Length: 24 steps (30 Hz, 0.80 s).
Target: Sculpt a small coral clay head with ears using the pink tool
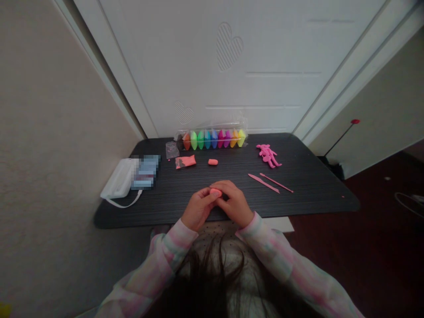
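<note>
Between my two hands, over the near part of the table, is a small lump of coral-pink modelling clay [216, 192]. My left hand [198, 206] grips it from the left with thumb and fingers. The fingers of my right hand [234, 201] close around it from the right and partly cover it. Beyond the hands lies a short roll of coral clay [213, 162]. An opened packet of coral clay [186, 162] rests to its left. Two pink modelling tools, a flat knife [264, 183] and a thin stick [276, 182], lie to the right.
A clear pack of colourful clay blocks [211, 140] stands along the table's back edge. A crumpled clear wrapper [172, 150] is beside it. At the right lies a pink figure [268, 155]. A white device [122, 179] with a cable [125, 206] sits at the left, near a blurred-out item.
</note>
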Motion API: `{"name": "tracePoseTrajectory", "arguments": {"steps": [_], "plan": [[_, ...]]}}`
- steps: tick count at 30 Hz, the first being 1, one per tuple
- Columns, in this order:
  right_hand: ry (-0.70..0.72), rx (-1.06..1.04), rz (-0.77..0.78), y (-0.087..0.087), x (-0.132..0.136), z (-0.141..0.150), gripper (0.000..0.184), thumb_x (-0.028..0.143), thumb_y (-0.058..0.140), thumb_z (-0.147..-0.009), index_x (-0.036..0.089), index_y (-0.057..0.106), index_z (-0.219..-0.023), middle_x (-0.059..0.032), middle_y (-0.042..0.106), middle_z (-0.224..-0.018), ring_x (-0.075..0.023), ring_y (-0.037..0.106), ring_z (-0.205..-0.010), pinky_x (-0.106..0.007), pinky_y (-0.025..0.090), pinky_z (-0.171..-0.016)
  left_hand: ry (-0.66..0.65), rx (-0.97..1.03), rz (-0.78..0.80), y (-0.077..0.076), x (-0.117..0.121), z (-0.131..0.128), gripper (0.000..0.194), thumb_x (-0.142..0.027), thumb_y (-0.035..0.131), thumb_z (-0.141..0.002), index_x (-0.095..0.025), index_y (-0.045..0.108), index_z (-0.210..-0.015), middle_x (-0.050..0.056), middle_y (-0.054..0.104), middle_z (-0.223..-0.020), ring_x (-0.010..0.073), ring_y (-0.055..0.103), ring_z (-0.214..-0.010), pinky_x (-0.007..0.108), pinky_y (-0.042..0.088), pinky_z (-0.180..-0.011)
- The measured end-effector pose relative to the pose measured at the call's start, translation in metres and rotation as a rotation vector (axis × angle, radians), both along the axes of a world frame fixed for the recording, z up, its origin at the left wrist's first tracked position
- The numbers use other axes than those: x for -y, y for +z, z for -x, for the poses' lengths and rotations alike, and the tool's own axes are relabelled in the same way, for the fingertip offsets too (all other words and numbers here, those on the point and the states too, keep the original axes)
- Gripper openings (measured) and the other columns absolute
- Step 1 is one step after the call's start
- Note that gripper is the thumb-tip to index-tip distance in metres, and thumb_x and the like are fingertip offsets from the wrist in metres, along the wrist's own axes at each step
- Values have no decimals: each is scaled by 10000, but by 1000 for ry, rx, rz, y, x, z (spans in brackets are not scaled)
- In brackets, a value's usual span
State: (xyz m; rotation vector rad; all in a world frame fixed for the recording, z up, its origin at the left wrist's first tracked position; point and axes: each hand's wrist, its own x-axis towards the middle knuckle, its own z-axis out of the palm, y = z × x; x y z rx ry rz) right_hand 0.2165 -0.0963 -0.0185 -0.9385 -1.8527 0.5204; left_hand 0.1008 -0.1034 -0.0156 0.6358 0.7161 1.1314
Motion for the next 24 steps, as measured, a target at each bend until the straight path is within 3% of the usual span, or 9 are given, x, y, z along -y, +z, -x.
{"name": "tracePoseTrajectory", "arguments": {"steps": [9,24], "plan": [[2,-3,14,0,-1,0,233,114,534,-710,211,567,-919,-41,600,-895,-159,523,-890,-335,425,-818,46,24,-2,0,0,1,89,-185,630,-625,-99,647,-634,22,614,-655,87,535,-655,194,420,-641],[30,62,3,-2,-1,1,250,83,528,-690,207,590,-899,-50,594,-959,-162,510,-927,-331,423,-824,-59,8,-12,2,1,1,48,-135,640,-614,-99,629,-643,20,613,-619,92,543,-618,218,420,-639]]}}
